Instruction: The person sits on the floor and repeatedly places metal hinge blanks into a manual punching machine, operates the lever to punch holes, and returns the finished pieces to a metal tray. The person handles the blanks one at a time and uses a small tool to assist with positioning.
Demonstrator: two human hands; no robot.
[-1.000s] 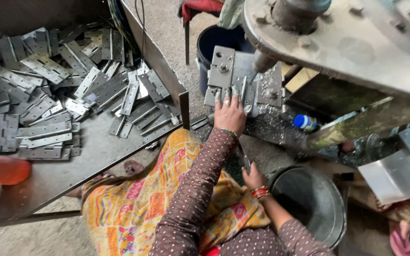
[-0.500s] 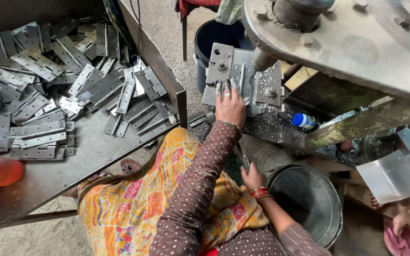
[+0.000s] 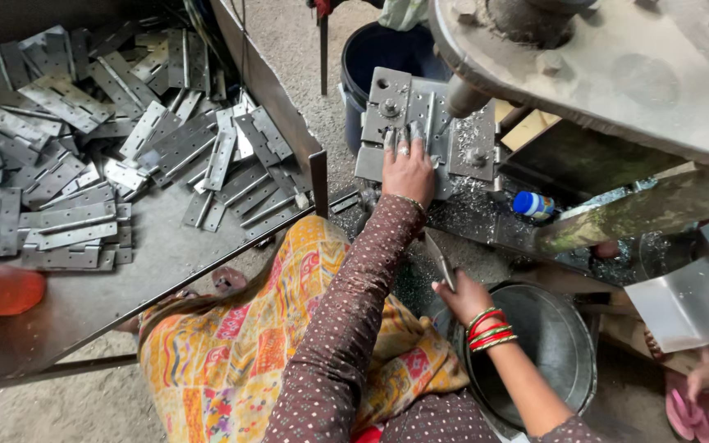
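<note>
Pressing flat on the grey metal die block (image 3: 420,123) of the press, the left hand (image 3: 408,168) is lying palm down with its fingers (image 3: 398,141) spread a little apart, their tips resting on a metal piece seated in the block; whether they are pinching that piece I cannot tell. A ring is showing on one finger, and the brown dotted sleeve (image 3: 346,312) is running back from the wrist toward the camera. Lower down, the right hand (image 3: 463,297) is hovering above the rim of a round metal bucket (image 3: 555,361), its fingers closed together on a thin flat metal strip (image 3: 439,261) that is pointing up and to the left. Red and green bangles (image 3: 490,326) are circling that wrist. A yellow and orange patterned cloth (image 3: 240,344) is covering the person's lap between the two arms.

Metal shavings are lying around the block and on the dark ledge beneath it, where a small bottle with a blue cap (image 3: 533,205) is resting on its side. Behind the block a dark blue bucket (image 3: 379,57) is standing on the gritty floor. To the left, a low metal surface (image 3: 149,262) with a raised edge is carrying a loose heap of flat grey hinge plates (image 3: 84,139), well apart from both hands. The big rusty body of the press (image 3: 609,74) is looming over the upper right.
</note>
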